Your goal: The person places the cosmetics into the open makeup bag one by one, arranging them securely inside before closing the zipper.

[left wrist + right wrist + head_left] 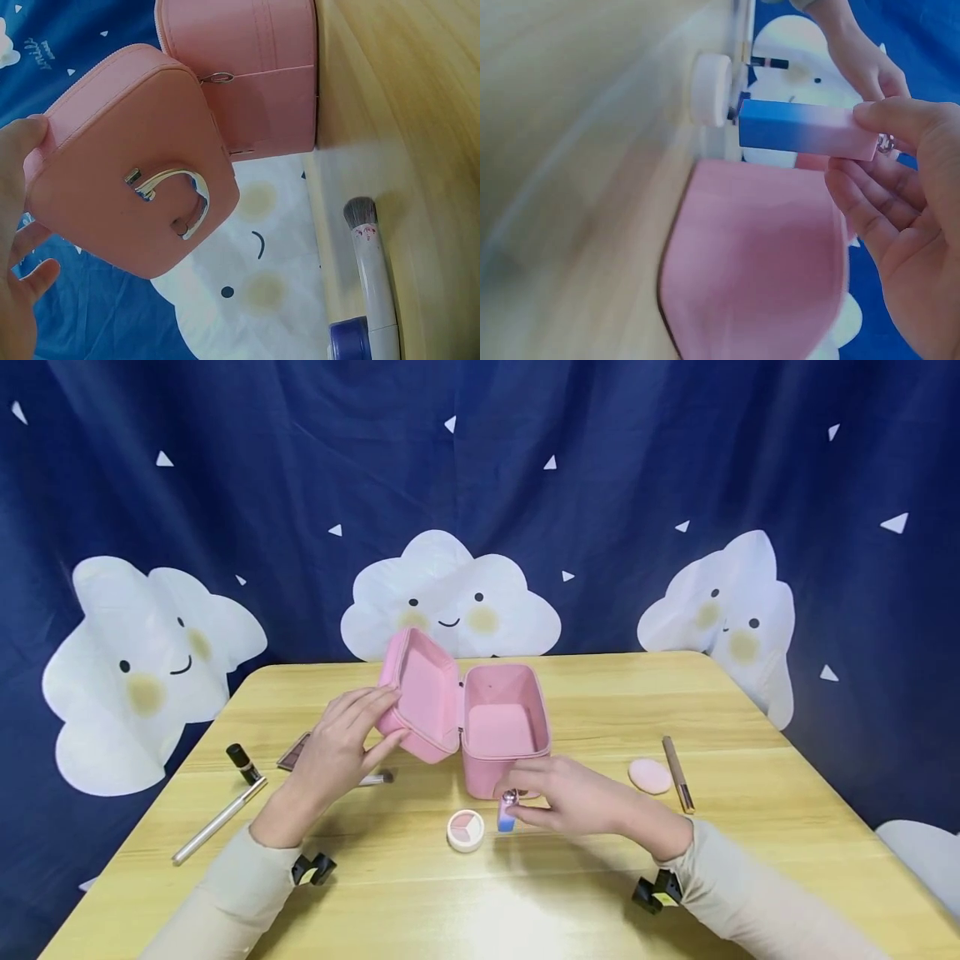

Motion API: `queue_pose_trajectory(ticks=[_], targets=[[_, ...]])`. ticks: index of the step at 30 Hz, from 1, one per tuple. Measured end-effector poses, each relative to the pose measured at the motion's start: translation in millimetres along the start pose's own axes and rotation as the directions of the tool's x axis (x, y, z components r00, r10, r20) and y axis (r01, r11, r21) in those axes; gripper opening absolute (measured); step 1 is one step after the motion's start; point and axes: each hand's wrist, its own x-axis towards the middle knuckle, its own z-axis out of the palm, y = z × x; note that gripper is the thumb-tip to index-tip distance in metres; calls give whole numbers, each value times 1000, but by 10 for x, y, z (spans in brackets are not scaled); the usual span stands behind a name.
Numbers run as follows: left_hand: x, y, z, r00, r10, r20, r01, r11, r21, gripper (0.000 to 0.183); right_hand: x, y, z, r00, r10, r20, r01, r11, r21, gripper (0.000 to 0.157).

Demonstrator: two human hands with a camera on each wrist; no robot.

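Observation:
A pink makeup case [507, 777] stands on the table with its lid [127, 165] swung out to the left, a metal handle on the lid's outside. My left hand [341, 739] holds the lid's edge between thumb and fingers. In front of the case, my right hand [573, 795] pinches a small square tube [802, 129], fading from pink to blue, with a shiny end piece. The tube is off the table, its blue end down. A round three-colour palette [466, 831] lies just left of it. Inside the case, the visible floor is bare.
Left of the case are a makeup brush [371, 262], a dark-framed palette [293, 752], a black-capped tube [242, 762] and a silver pen-like stick [219, 822]. To the right lie a pink oval puff [649, 776] and a brown stick [678, 772]. A blue curtain [480, 460] hangs behind the table.

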Motion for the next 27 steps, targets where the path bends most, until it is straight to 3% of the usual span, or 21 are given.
queue_pose_trajectory(ticks=[6, 10, 20, 23, 27], targets=[[-1, -4, -42, 1000, 9, -12, -9, 1000, 8, 52, 77, 29, -160, 999, -15, -41, 16, 999, 28, 22], [12, 8, -49, 1000, 3, 14, -3, 1000, -2, 52, 109, 56, -287, 997, 1, -71, 3, 998, 64, 23], [39, -1, -12, 1000, 16, -5, -16, 1000, -7, 51, 264, 172, -544, 972, 171, -161, -151, 980, 127, 21], [38, -2, -8, 1000, 9, 3, -9, 1000, -8, 51, 311, 246, -554, 961, 190, -200, -167, 978, 125, 21], [9, 2, -11, 1000, 6, 5, -6, 1000, -2, 53, 368, 362, -486, 954, 233, -191, -212, 969, 126, 23]])
